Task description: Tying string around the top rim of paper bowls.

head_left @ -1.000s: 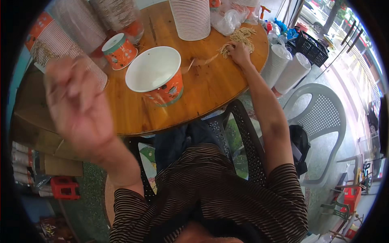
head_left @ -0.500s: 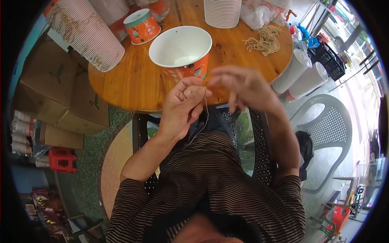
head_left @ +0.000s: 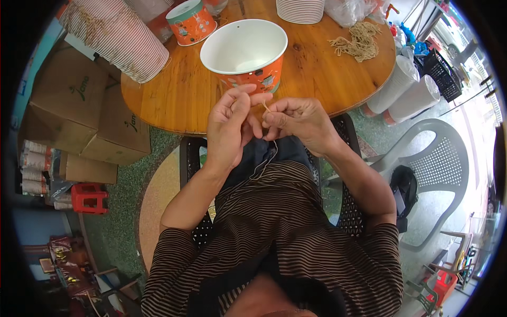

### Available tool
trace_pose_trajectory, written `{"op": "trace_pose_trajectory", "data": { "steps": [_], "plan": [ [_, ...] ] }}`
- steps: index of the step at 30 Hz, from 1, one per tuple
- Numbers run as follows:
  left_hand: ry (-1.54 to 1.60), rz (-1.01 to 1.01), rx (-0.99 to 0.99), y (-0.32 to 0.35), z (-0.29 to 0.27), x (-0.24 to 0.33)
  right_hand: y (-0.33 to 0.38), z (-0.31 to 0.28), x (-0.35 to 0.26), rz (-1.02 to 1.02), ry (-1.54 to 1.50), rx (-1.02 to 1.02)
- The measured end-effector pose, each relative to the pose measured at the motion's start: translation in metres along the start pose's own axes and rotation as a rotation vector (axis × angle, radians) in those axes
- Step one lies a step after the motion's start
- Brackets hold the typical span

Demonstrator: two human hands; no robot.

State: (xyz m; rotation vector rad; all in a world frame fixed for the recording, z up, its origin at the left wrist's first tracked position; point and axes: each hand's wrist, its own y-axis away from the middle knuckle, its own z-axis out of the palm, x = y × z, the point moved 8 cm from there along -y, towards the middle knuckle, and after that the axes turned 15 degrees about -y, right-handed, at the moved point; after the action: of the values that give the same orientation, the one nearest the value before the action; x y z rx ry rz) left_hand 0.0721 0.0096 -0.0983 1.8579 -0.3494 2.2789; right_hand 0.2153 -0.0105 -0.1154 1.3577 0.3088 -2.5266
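A thin pale string point(head_left: 275, 151) hangs in a loose curve over my lap. My right hand point(head_left: 303, 124) pinches it between thumb and forefinger, with a short end sticking up above the fingertips. Close beside, my left hand point(head_left: 227, 127) has its fingers bent but apart, the longer ones reaching toward that end; I see nothing gripped in it. Just beyond both hands a large orange paper bucket point(head_left: 268, 77) with a white inside stands upright on the table. Small dark spots show near its rim on the far and near sides.
On the round wooden table point(head_left: 174, 105) are a tilted stack of paper buckets point(head_left: 121, 39), a smaller orange bucket point(head_left: 196, 30), another stack point(head_left: 301, 11) and a tangle of tan string point(head_left: 359, 43). Cardboard boxes point(head_left: 68, 100) stand left; a grey plastic chair point(head_left: 435, 153) is at right.
My right hand has come down and left, and now pinches the string. My left hand has loosened its closed fingers. The view has shifted slightly, so the table sits higher.
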Motion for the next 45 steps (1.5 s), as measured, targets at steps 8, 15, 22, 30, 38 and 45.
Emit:
{"op": "trace_pose_trajectory", "data": {
  "steps": [8, 15, 22, 30, 38, 45],
  "plan": [
    [-0.16, 0.02, -0.074, 0.002, 0.005, -0.003, 0.001, -0.007, 0.005, 0.04, 0.029, 0.004],
    [-0.257, 0.047, -0.006, 0.001, -0.003, -0.003, 0.004, -0.002, -0.001, -0.025, 0.023, 0.009],
    [-0.659, 0.545, 0.287, 0.0, -0.025, 0.064, 0.003, -0.02, -0.008, -0.094, 0.066, 0.074],
    [-1.533, 0.899, 0.068, -0.031, -0.005, 0.089, -0.006, -0.014, -0.015, -0.146, 0.104, 0.185],
    [-1.345, 0.638, 0.08, -0.003, 0.009, 0.085, -0.006, -0.012, -0.02, -0.221, 0.172, 0.208],
    [-1.343, 0.552, 0.082, -0.002, 0.008, 0.082, -0.001, -0.004, -0.028, -0.214, 0.203, 0.211]
  ]
}}
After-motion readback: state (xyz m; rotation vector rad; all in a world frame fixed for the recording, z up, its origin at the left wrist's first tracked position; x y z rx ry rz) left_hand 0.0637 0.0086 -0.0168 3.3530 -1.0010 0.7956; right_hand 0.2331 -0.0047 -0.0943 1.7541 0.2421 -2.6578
